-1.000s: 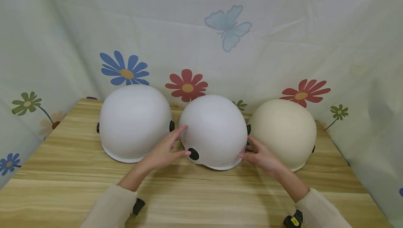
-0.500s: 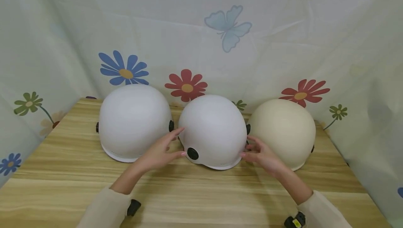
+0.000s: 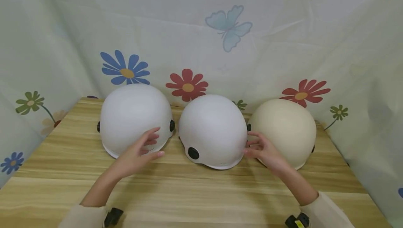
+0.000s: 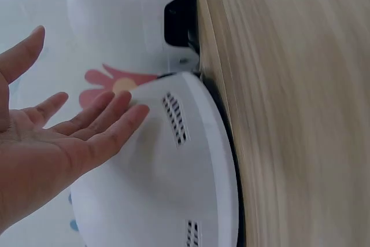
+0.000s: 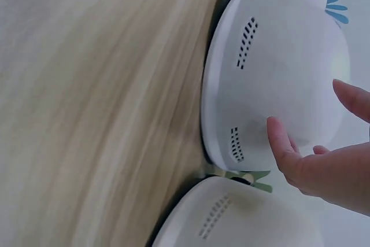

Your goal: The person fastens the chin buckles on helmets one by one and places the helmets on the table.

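Note:
Three helmets stand in a row: a white helmet at left, another white helmet in the middle, and a cream helmet at right. My left hand hovers in front of the left helmet, fingers spread and holding nothing; the left wrist view shows its palm and fingers. At the right side of the middle helmet is my right hand, its fingers loosely bent. Whether its fingertips touch that shell I cannot tell. The right wrist view shows this hand beside vent slots.
The helmets rest near the back of a wood-grain table. Behind hangs a pale curtain printed with flowers and a butterfly. Black round fittings stick to the helmets' sides. A black device sits at my left wrist.
My left hand has drawn away from the middle helmet, moving left and toward me in front of the left helmet. My right hand has shifted slightly right. The helmets have stayed put.

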### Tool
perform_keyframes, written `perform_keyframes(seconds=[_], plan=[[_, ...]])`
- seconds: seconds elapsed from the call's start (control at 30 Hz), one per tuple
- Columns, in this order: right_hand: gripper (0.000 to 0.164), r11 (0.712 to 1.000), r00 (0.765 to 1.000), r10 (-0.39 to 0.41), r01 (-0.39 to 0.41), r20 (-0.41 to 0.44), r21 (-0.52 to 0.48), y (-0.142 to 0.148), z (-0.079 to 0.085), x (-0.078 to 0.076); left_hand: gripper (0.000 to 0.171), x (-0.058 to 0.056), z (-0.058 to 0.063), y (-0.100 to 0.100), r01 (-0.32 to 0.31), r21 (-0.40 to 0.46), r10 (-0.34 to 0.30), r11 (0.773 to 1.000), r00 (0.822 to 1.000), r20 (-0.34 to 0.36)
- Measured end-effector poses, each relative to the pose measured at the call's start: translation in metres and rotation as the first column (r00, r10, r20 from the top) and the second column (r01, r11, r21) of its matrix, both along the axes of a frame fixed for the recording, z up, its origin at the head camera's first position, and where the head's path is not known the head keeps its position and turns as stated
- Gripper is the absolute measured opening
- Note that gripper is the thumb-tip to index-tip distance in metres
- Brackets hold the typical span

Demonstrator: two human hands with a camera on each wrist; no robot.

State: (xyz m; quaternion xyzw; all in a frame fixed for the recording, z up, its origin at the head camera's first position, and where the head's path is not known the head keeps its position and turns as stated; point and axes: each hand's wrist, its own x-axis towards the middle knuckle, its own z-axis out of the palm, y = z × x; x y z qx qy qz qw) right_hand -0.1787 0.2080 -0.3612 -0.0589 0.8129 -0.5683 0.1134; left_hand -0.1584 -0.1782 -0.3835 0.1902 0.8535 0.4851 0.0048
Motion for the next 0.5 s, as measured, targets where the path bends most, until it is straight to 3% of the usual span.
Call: perform_keyframes(seconds=[0.23,0.5], plan=[[0.058,0.999,0.998,0.039,-0.040,-0.051,-0.016,-0.009,0.013,0.002,0.054,0.010,-0.003,-0.036,-0.106,-0.033,0.104,0.994,0.993,-0.061],[0.056,0.992,0.992,0.105,-0.109,-0.072,-0.066,-0.027,0.021,0.002,0.053,0.015,-0.004,-0.075,-0.197,-0.088,0.193,0.976,0.980,-0.046]])
